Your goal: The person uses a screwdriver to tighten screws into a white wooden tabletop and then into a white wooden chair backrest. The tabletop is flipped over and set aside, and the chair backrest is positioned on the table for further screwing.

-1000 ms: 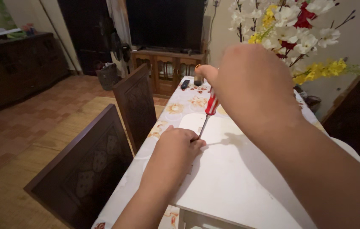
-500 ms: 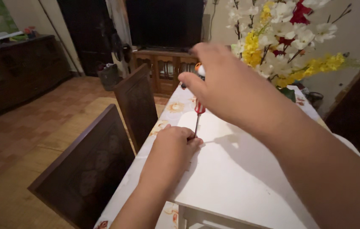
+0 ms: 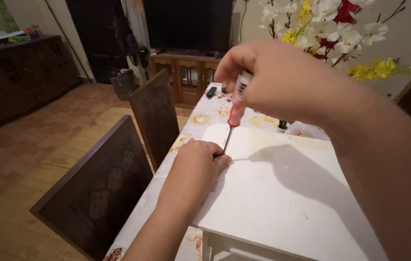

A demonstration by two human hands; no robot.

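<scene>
My right hand [image 3: 283, 79] grips a screwdriver [image 3: 234, 116] with a red and white handle, held nearly upright. Its thin metal shaft points down to the left edge of a white board [image 3: 287, 193]. My left hand [image 3: 198, 166] rests on that edge with its fingers curled around the shaft's tip. Whatever sits under the tip is hidden by my fingers. The board lies flat on a white frame on a table [image 3: 205, 118] covered by a floral cloth.
Two dark wooden chairs [image 3: 108, 183] stand along the table's left side. Artificial flowers [image 3: 341, 29] rise at the back right. A dark remote [image 3: 211, 92] lies at the far end of the table. A cabinet and a dark screen stand behind, over a tiled floor.
My right hand has shifted slightly on the screwdriver handle and the view has moved a little. My left hand stays at the board's edge by the tip.
</scene>
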